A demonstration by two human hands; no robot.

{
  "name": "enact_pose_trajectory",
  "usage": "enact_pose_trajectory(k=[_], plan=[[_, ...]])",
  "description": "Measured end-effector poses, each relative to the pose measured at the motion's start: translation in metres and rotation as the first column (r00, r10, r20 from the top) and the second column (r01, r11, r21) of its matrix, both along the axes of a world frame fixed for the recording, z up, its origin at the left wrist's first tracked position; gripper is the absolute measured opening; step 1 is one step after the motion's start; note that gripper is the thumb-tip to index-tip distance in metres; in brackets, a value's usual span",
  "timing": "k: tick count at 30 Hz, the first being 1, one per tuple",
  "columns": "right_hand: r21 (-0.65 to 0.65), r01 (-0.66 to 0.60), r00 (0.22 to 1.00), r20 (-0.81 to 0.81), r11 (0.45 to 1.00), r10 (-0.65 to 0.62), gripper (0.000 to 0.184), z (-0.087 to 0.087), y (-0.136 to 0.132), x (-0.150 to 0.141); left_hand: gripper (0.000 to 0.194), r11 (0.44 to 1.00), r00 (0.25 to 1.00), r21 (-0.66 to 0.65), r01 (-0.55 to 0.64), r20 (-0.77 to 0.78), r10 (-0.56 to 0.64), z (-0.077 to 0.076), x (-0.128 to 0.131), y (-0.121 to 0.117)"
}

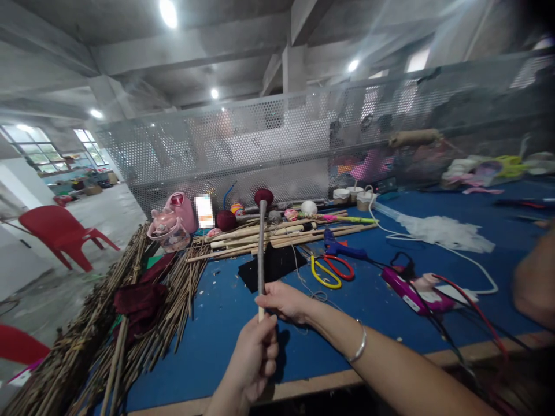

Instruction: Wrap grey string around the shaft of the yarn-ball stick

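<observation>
1. The left hand point(255, 355) is closed, its fingers curled around the pale lower end of the grey stick point(261, 248).
2. The right hand point(286, 300) is nearly closed and pinches the same stick just above, with thumb and fingers (a silver bracelet point(361, 342) is on this arm).
3. The grey stick points up and away from the hands, over the blue table point(208, 346). A dark red ball point(265, 197) shows at its far end; I cannot tell if they are joined.
4. Behind the stick lies a black cloth point(249, 273); to its right are yellow-handled scissors point(325, 276) and red-handled scissors point(342, 267).
5. At the left, a dark red cloth point(141, 300) rests on many thin sticks point(173, 312).
</observation>
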State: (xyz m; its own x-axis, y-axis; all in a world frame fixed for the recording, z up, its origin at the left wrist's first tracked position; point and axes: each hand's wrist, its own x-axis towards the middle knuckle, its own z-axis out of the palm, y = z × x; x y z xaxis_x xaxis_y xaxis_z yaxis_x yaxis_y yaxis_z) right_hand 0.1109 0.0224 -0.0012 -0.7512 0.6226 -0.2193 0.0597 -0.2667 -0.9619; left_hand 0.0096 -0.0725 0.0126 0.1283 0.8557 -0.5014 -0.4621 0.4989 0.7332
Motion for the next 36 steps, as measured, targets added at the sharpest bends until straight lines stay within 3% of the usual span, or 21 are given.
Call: enact_pose_trajectory(k=[3, 5, 11, 14, 17, 19, 23, 27, 30, 34, 36], plan=[[-0.132, -0.051, 0.995, -0.095, 0.990, 0.039, 0.029, 0.000, 0.002, 0.001, 0.035, 0.992, 0.951, -0.109, 0.062, 0.307, -0.025, 0.002, -0.003, 0.005], [-0.178, -0.079, 0.992, -0.114, 0.981, 0.059, 0.027, -0.001, 0.004, 0.002, 0.034, 0.989, 0.926, -0.106, 0.099, 0.374, -0.053, 0.003, -0.003, 0.005], [-0.002, 0.020, 0.999, 0.034, 1.000, -0.020, 0.030, 0.000, 0.004, 0.002, 0.029, 0.999, 0.994, 0.043, -0.001, 0.114, -0.004, 0.001, 0.002, 0.000], [-0.031, 0.028, 1.000, -0.014, 0.999, -0.028, 0.029, 0.002, 0.003, 0.002, 0.033, 0.998, 0.977, -0.055, -0.021, 0.211, 0.033, 0.000, -0.001, 0.003], [-0.179, -0.072, 0.990, -0.136, 0.981, 0.047, 0.028, 0.003, 0.004, 0.005, 0.039, 0.989, 0.913, -0.134, 0.067, 0.408, -0.007, 0.001, -0.006, 0.006], [-0.219, -0.096, 0.983, -0.175, 0.971, 0.058, 0.028, 0.002, 0.006, 0.007, 0.040, 0.986, 0.892, -0.120, 0.113, 0.449, -0.048, 0.003, -0.006, 0.007], [-0.163, -0.001, 0.996, -0.087, 0.987, -0.013, 0.025, 0.000, 0.007, 0.006, 0.034, 1.000, 0.984, 0.015, 0.022, 0.175, -0.024, 0.005, 0.000, 0.003], [-0.048, 0.058, 0.998, -0.002, 0.997, -0.058, 0.027, 0.000, 0.004, 0.001, 0.034, 0.997, 1.000, 0.080, 0.007, -0.004, -0.007, 0.003, 0.005, 0.001], [-0.082, 0.014, 0.998, -0.056, 0.997, -0.019, 0.027, 0.001, 0.002, 0.000, 0.036, 0.999, 0.992, -0.018, -0.045, 0.113, 0.047, -0.001, 0.004, 0.004], [-0.173, -0.091, 0.987, -0.145, 0.981, 0.066, 0.026, 0.000, 0.003, 0.004, 0.040, 0.994, 0.910, -0.099, 0.050, 0.414, -0.004, -0.003, 0.001, 0.007], [-0.137, -0.076, 0.990, -0.125, 0.988, 0.059, 0.023, -0.002, 0.004, 0.005, 0.040, 0.995, 0.925, -0.081, 0.062, 0.378, -0.027, -0.004, 0.001, 0.007]])
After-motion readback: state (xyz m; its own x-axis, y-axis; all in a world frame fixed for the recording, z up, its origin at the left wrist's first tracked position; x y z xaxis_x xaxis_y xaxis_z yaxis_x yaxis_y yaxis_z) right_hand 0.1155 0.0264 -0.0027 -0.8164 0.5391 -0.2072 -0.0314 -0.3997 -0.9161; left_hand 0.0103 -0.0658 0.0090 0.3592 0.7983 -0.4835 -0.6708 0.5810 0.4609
